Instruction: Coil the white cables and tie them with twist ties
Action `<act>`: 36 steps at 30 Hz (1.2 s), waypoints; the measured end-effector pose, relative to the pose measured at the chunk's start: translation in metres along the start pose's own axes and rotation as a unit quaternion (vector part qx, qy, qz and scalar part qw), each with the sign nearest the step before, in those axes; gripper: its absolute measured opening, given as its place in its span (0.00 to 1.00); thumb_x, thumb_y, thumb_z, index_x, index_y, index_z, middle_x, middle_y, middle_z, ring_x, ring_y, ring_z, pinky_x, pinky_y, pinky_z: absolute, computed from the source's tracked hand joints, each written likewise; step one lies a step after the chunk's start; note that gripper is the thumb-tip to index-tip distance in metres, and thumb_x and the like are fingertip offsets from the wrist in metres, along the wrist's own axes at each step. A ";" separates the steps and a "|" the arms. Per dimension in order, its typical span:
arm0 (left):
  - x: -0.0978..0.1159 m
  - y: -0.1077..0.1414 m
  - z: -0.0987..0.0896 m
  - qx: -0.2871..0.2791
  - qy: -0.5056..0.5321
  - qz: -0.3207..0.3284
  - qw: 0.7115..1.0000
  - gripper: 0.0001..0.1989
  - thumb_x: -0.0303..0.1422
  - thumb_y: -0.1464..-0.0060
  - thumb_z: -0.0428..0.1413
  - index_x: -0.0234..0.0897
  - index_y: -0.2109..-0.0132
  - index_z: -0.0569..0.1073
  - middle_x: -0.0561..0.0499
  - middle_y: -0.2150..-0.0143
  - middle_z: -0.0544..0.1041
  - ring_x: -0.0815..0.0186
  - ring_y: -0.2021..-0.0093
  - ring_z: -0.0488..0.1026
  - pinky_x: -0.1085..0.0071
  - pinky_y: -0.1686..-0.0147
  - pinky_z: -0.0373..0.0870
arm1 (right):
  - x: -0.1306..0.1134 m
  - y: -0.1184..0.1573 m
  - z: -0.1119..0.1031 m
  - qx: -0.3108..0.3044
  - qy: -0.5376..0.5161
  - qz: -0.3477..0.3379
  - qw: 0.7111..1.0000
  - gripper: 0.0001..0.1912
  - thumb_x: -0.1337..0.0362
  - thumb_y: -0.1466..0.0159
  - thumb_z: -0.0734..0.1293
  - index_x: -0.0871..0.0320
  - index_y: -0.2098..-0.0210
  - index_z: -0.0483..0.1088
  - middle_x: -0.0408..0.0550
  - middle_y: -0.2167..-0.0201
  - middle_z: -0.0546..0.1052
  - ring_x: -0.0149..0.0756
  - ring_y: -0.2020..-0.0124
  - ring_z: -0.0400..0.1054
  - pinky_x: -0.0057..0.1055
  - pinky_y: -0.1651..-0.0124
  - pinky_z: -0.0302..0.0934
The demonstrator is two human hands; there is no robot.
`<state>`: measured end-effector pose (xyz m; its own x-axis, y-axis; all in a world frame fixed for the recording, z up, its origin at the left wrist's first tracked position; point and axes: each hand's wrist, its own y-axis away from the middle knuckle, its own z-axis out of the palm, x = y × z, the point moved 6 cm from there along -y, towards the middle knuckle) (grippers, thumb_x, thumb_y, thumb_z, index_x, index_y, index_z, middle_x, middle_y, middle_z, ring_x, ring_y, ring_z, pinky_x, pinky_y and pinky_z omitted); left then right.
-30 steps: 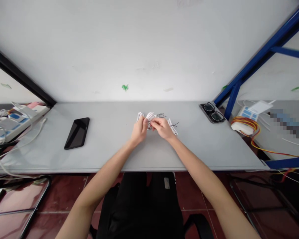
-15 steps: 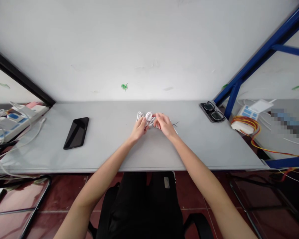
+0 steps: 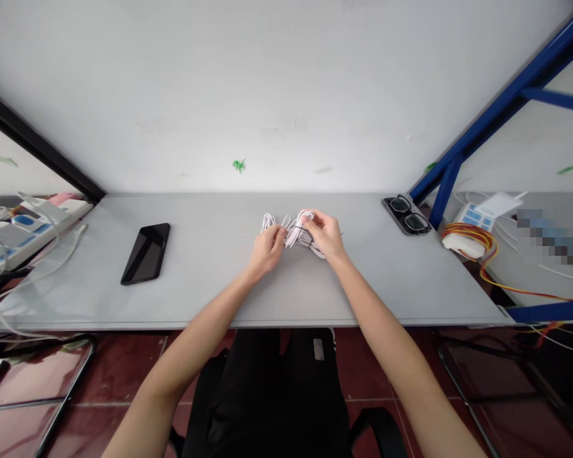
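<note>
Between my two hands, over the middle of the grey table, is a white cable [image 3: 294, 234] gathered in loops. My left hand [image 3: 267, 247] is closed on its left part, with small loops sticking out above the fingers. The right part of the looped cable is pinched in my right hand [image 3: 325, 233], near the thumb and fingertips. A thin black tie crosses the loops beside my right hand, and a short black end shows just right of that hand.
A black phone [image 3: 146, 253] lies on the table [image 3: 210, 292] at the left. Glasses [image 3: 416, 221] rest on a dark case at the back right. Power strips with cables stand at the far left [image 3: 48, 222] and far right [image 3: 475, 219].
My right hand has turned and shifted slightly right, bringing the right-hand loops up with it. More of the white cable shows between my hands. My left hand has moved little.
</note>
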<state>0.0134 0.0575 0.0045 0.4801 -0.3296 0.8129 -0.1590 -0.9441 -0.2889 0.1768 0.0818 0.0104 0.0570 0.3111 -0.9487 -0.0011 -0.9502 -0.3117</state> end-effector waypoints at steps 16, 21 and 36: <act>-0.008 0.003 0.005 0.014 -0.356 0.023 0.934 0.23 0.44 0.44 0.57 0.40 0.44 0.70 0.40 0.45 0.71 0.49 0.48 0.68 0.57 0.53 0.63 | 0.000 0.011 0.011 -0.176 0.429 -0.028 0.885 0.08 0.60 0.39 0.70 0.53 0.59 0.73 0.45 0.63 0.78 0.39 0.60 0.69 0.32 0.65 0.54; -0.009 0.001 0.011 -0.006 -0.382 0.038 0.923 0.15 0.42 0.42 0.55 0.40 0.52 0.74 0.41 0.50 0.75 0.49 0.49 0.68 0.58 0.54 0.60 | 0.000 0.010 0.011 -0.156 0.487 -0.078 0.856 0.12 0.63 0.40 0.71 0.52 0.56 0.75 0.49 0.54 0.74 0.42 0.52 0.66 0.33 0.63 0.55; -0.010 -0.007 0.009 -0.022 -0.346 0.030 0.938 0.08 0.36 0.41 0.55 0.37 0.64 0.76 0.43 0.62 0.78 0.56 0.58 0.73 0.64 0.60 0.60 | 0.001 0.009 0.010 -0.141 0.507 -0.151 0.837 0.08 0.63 0.44 0.75 0.55 0.70 0.72 0.49 0.59 0.69 0.42 0.59 0.62 0.37 0.56 0.57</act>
<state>0.0177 0.0677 -0.0061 0.9111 -0.3121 0.2694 -0.2324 -0.9285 -0.2897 0.1671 0.0740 0.0065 0.8303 0.4978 -0.2504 0.3942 -0.8424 -0.3674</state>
